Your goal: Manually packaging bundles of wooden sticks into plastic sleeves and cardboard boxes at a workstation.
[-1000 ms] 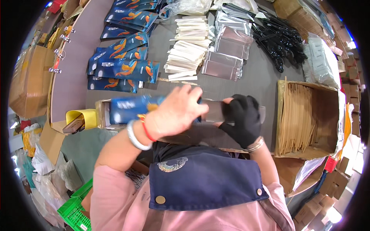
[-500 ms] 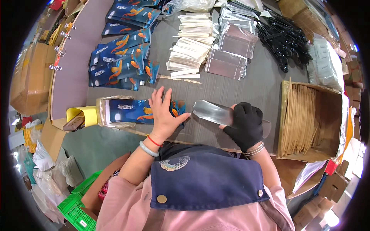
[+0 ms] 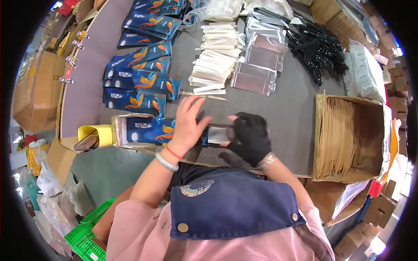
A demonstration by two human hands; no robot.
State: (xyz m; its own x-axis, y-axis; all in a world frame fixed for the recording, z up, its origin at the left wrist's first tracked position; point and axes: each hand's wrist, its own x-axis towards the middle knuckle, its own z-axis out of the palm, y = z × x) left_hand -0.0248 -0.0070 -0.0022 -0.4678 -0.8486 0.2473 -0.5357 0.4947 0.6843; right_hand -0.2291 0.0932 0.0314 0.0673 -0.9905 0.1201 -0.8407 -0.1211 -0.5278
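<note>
My left hand (image 3: 190, 126) is bare, with a red string and a pale bangle at the wrist. Its fingers are spread, and it rests over the right end of a blue printed packet (image 3: 150, 130), the top one in a box. My right hand (image 3: 251, 137) wears a black fingerless glove. It grips a shiny, trough-shaped metal scoop (image 3: 219, 135), whose left end is at the packet's right end, partly behind my left thumb. Motion blurs both hands, so I cannot tell how far the scoop reaches into the packet.
Blue packets (image 3: 143, 80) lie stacked at the far left. White paper-wrapped strips (image 3: 213, 67), clear sleeves (image 3: 254, 78) and black plastic utensils (image 3: 320, 52) lie farther back. A carton of thin wooden sticks (image 3: 337, 135) stands right. A yellow holder (image 3: 102, 135) is beside the packet box.
My right hand has moved left with the scoop, bringing its tip to the packet's right end. My left hand has shifted slightly and stays over the packet.
</note>
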